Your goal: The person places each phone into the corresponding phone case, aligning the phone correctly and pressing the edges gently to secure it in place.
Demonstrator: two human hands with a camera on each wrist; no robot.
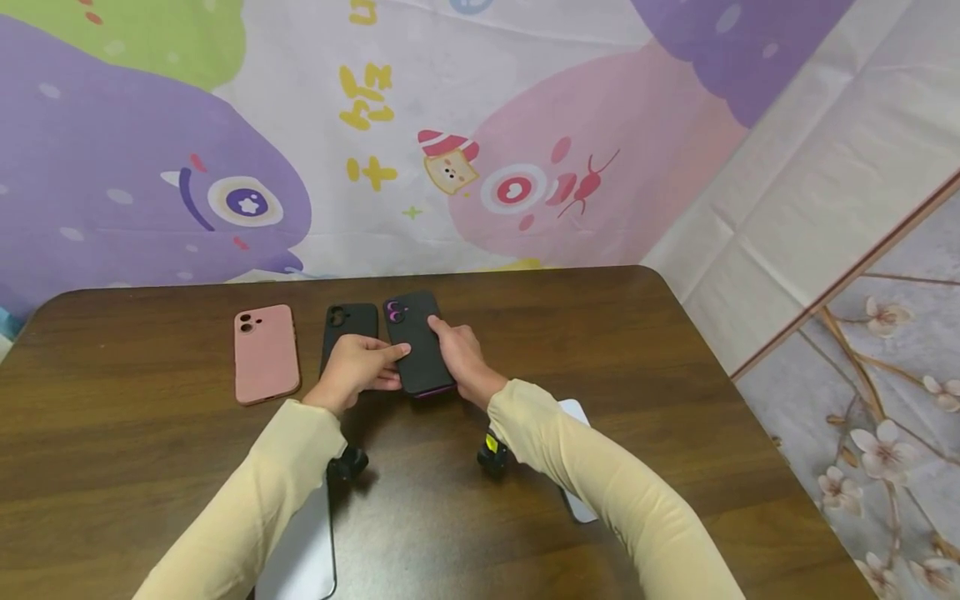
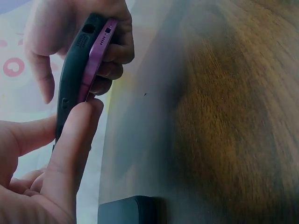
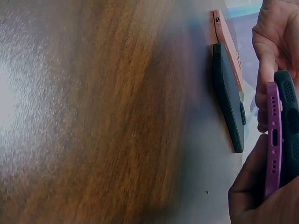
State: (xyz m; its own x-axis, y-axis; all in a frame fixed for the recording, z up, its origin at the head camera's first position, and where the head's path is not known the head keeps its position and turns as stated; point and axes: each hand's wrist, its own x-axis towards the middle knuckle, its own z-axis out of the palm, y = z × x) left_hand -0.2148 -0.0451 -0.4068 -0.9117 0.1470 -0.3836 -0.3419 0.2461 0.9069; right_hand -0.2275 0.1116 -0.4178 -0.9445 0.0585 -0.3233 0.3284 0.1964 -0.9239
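Note:
A black phone case [image 1: 422, 354] lies over a purple phone [image 3: 274, 140], both held above the table between the two hands. Magenta shows through its camera cutout, and the phone's edge sticks out past the case at the near end. In the left wrist view, the phone [image 2: 96, 58] slants away from the case [image 2: 72, 74] at that end. My left hand [image 1: 354, 371] pinches the left side, thumb on the case's back, a finger under the phone. On the right side, my right hand [image 1: 467, 358] grips both pieces, thumb along the case edge and fingers curled beneath.
Another black phone case [image 1: 354, 320] lies on the wooden table [image 1: 420, 517], partly behind the left hand. Left of it is a pink phone case [image 1: 266, 354]. A white slab with a dark rim [image 1: 303, 550] and a smaller white one [image 1: 576, 410] are partly covered by the sleeves.

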